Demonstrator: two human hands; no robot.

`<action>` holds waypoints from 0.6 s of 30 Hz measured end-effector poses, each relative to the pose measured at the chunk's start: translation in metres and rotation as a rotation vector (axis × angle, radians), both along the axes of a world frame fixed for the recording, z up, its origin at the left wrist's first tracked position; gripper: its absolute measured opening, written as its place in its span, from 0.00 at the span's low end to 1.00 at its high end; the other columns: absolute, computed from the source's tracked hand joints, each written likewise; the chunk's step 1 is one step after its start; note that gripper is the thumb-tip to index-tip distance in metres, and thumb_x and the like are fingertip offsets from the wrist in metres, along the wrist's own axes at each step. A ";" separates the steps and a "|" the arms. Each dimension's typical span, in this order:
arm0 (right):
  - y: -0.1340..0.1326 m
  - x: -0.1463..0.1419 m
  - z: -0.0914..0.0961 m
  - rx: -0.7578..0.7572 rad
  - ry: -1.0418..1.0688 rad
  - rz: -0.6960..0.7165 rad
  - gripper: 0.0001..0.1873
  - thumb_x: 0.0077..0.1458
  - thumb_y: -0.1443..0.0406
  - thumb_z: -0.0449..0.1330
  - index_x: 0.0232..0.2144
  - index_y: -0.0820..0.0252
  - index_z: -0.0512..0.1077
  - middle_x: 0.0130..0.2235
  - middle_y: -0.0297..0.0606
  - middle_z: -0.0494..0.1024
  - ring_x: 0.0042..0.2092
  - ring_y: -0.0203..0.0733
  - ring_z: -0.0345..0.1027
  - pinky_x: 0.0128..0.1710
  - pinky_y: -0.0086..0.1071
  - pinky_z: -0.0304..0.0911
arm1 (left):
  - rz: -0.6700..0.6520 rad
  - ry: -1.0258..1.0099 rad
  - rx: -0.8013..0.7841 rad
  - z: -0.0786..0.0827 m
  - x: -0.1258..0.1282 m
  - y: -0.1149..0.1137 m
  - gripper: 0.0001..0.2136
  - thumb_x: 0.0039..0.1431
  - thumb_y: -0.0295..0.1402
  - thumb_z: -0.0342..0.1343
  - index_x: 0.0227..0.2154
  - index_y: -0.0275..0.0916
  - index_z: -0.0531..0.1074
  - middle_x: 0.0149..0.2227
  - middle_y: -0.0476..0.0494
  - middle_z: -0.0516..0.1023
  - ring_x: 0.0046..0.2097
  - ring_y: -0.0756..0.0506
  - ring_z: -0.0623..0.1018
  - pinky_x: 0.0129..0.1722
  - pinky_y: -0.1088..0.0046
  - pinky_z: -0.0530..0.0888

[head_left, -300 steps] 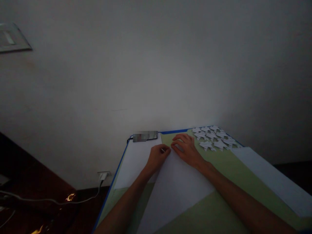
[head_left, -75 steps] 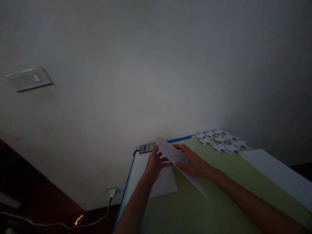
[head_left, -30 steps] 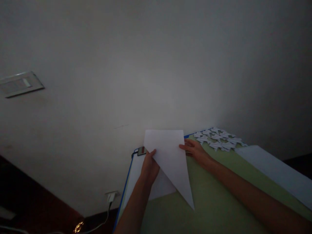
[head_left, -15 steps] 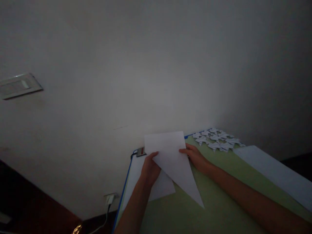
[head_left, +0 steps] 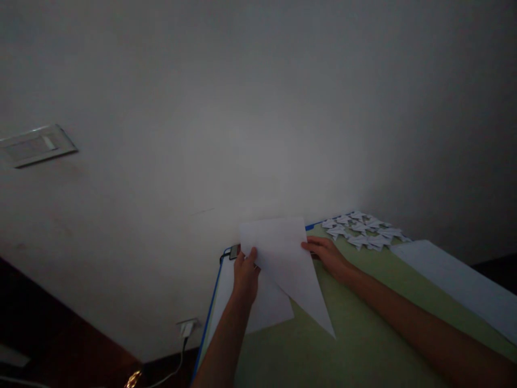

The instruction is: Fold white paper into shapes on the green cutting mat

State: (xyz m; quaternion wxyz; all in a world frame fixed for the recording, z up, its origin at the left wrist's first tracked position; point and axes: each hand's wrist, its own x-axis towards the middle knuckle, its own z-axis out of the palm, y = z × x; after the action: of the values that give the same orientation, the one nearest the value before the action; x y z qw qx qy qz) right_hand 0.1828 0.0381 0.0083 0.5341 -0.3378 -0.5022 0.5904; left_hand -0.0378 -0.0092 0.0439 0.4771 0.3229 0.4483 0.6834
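Observation:
A white sheet of paper [head_left: 280, 250], with one slanted edge running down to a point at its lower right, is held up over the green tabletop [head_left: 291, 355]. My left hand [head_left: 245, 277] pinches its left edge, thumb on the near face and fingers mostly behind. On the opposite edge my right hand [head_left: 325, 256] grips the paper between thumb and fingers. Beneath the raised sheet and my left forearm lies another white sheet [head_left: 270, 310], partly covered.
Several small folded paper pieces [head_left: 359, 229] lie at the table's back right. Beside them rests a stack of white paper [head_left: 452, 280]. A small dark device [head_left: 234, 251] with a cable sits at the back left corner, against the wall [head_left: 258, 118]. A plug [head_left: 188, 328] is in a wall socket.
My left hand's grip on the sheet's edge has shifted, its thumb now more upright. The right hand has moved slightly outward along its edge. The view has shifted a little.

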 end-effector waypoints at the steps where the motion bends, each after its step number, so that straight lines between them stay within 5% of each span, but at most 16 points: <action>1: 0.000 0.000 0.000 -0.003 0.005 -0.004 0.14 0.42 0.55 0.70 0.28 0.59 0.78 0.33 0.36 0.82 0.36 0.45 0.74 0.43 0.38 0.66 | 0.002 0.003 0.005 0.000 0.000 0.000 0.13 0.54 0.32 0.65 0.42 0.39 0.74 0.45 0.39 0.80 0.41 0.46 0.80 0.41 0.69 0.76; 12: 0.002 0.002 -0.001 0.034 -0.011 -0.109 0.12 0.44 0.57 0.67 0.29 0.57 0.77 0.32 0.35 0.80 0.36 0.44 0.72 0.38 0.35 0.65 | 0.023 0.021 -0.010 0.000 -0.001 0.002 0.11 0.56 0.34 0.61 0.41 0.41 0.70 0.44 0.42 0.78 0.35 0.49 0.77 0.35 0.72 0.74; 18: 0.002 0.002 0.001 -0.012 0.074 -0.209 0.15 0.43 0.59 0.67 0.36 0.56 0.76 0.37 0.38 0.83 0.38 0.48 0.75 0.39 0.37 0.68 | -0.212 0.055 -0.018 0.005 0.006 -0.005 0.17 0.51 0.36 0.67 0.43 0.39 0.72 0.45 0.39 0.79 0.36 0.46 0.79 0.38 0.68 0.76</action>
State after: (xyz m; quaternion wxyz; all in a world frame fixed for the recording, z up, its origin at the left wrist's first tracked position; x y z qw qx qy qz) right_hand 0.1843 0.0406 0.0091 0.6090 -0.3696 -0.4406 0.5463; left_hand -0.0316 -0.0138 0.0488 0.5372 0.3829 0.4305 0.6160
